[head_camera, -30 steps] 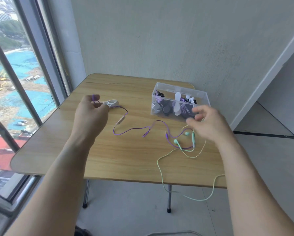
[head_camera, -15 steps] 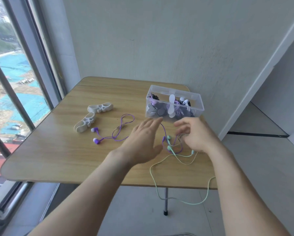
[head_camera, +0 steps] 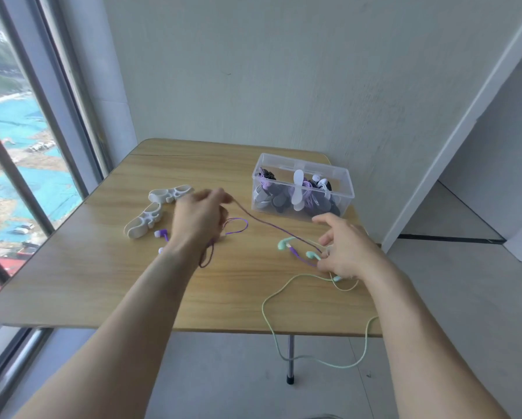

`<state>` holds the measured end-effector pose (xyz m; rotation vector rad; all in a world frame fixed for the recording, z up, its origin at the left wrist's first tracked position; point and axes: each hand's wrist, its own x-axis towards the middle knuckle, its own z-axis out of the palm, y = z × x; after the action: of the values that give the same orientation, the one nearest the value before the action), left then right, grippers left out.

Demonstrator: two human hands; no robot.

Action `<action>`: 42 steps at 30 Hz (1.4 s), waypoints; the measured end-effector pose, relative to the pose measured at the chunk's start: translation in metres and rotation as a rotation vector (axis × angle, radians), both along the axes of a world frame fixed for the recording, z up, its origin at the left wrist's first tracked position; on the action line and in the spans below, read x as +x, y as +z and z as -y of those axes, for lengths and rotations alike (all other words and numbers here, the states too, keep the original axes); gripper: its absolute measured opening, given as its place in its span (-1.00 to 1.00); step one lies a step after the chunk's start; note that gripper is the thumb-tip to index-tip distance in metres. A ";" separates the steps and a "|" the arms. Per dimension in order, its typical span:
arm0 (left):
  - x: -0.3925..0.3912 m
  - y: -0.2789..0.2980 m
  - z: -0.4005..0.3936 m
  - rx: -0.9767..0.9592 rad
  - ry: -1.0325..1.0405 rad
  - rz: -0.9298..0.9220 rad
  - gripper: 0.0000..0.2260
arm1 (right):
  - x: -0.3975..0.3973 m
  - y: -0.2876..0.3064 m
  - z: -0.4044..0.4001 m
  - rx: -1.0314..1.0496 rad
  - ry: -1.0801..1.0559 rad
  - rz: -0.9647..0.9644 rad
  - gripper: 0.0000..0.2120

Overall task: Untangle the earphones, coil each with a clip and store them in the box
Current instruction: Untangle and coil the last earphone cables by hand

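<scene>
Since half a second earlier, the left hand [head_camera: 197,217] had lifted the purple earphones [head_camera: 271,226], pinching the cord in its fingers toward frame centre. The right hand [head_camera: 346,247], fingers curled, held the knot where purple met the green earphones [head_camera: 287,244]. Both pairs were still tangled; white clips [head_camera: 150,214] lay unused at centre left of the bench [head_camera: 102,276]. The box [head_camera: 303,187], upper right, already held several coiled sets.

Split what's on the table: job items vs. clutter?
Job items:
- purple earphones, cord pinched by left hand
- mint earphones, at right hand
- two white clips
- clear box holding coiled sets

Not part of it:
- nothing on the table; only the window beside it
</scene>
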<state>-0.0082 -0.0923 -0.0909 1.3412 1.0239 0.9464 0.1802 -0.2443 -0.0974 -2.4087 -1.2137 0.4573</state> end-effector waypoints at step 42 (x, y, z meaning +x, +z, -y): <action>-0.074 0.033 0.003 0.501 -0.259 -0.203 -0.76 | -0.099 0.021 -0.053 0.431 0.364 -0.018 -0.64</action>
<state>-0.0823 -0.0953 -0.0584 1.9683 0.7576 0.9144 0.0816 -0.1913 -0.0766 -1.8274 -1.5663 0.2816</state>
